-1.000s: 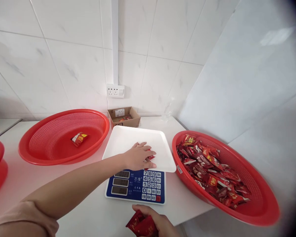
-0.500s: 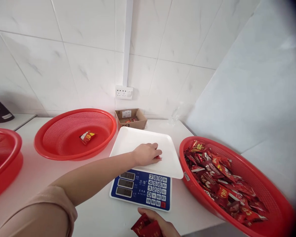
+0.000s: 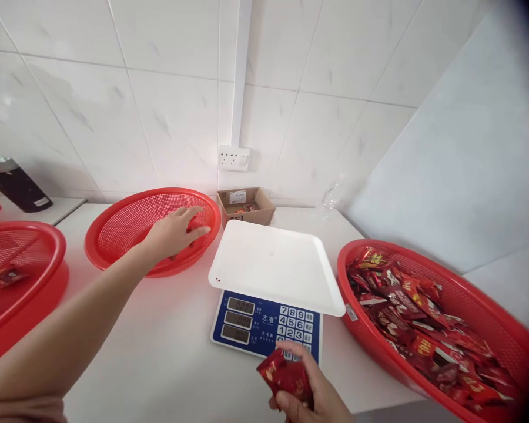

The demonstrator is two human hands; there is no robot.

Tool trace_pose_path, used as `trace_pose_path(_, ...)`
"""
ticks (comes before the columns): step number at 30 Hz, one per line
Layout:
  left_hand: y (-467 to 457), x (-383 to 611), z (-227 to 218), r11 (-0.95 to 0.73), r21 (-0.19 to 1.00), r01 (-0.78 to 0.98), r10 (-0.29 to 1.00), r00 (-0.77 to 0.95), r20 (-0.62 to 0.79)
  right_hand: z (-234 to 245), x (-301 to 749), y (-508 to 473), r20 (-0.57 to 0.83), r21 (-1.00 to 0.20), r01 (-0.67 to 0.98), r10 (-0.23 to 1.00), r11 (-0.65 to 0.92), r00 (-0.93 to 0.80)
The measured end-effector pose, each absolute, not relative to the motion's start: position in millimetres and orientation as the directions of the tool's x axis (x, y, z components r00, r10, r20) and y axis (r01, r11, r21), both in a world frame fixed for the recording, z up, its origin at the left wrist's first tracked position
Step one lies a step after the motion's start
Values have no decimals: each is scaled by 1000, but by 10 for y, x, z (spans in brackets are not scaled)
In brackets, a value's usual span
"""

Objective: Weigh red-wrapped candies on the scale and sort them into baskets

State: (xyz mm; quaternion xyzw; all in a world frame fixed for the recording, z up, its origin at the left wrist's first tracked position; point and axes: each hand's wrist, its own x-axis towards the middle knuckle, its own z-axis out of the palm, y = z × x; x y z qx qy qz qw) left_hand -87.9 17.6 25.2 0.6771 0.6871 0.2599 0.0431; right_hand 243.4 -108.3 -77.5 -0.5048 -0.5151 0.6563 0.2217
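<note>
My left hand reaches over the round red mesh basket, its fingers spread apart. Something red, partly hidden, shows between thumb and fingers, seemingly loose in the basket. In front of the scale, my right hand grips a dark red snack packet between thumb and fingers. The scale's white weighing tray has nothing on it but two tiny red specks near its left corner. Below the tray, the blue keypad panel is partly covered by my right hand.
A large red basket full of red snack packets stands on the right. Another red basket with a few packets is at far left. Behind are a small cardboard box, a clear plastic piece and a black bottle.
My left hand has gone from the weighing tray leftward to the basket, and its fingers have opened. My right hand has risen with the packet. The view has shifted slightly left.
</note>
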Motion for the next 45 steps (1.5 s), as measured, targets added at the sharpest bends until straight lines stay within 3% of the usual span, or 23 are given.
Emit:
trace_pose_path(5, -167, -571, 67, -165, 625, 763, 970, 11, 243, -385, 2320, -882, -306, -952, 79, 928, -296, -214)
trace_pose_path(11, -504, 248, -98, -186, 945, 269, 935, 343, 86, -102, 2165, -697, -104, -991, -41, 939, -124, -327)
trace_pose_path(15, -492, 350, -124, -107, 994, 32, 955, 280, 94, -37, 2151, -670, -100, -995, 19, 934, -100, -342)
trace_pose_path(20, -458, 218, -71, -96, 990, -101, 981, 161, 112, -75, 2199, -629, -81, -995, -23, 951, -92, -300)
trace_pose_path(24, -475, 179, -87, -89, 991, -101, 988, 121, 101, -61, 2148, -562, -44, -999, -2, 967, -45, -249)
trace_pose_path(30, -493, 146, -272, -108, 993, 42, 994, -20, 109, -53, 2008, -203, 74, -957, 275, 994, 93, -81)
trace_pose_path(37, -681, 24, -430, -103, 978, 179, 990, -80, 119, -214, 2117, 63, 74, -860, 495, 991, 121, -113)
trace_pose_path(41, -856, -2, -552, -133, 960, 246, 990, -17, 142, -198, 2251, 66, 138, -747, 637, 982, 190, -131)
trace_pose_path(45, -960, 80, -567, -243, 927, 286, 965, 165, 202, -210, 2264, 108, 171, -618, 741, 965, 263, -199)
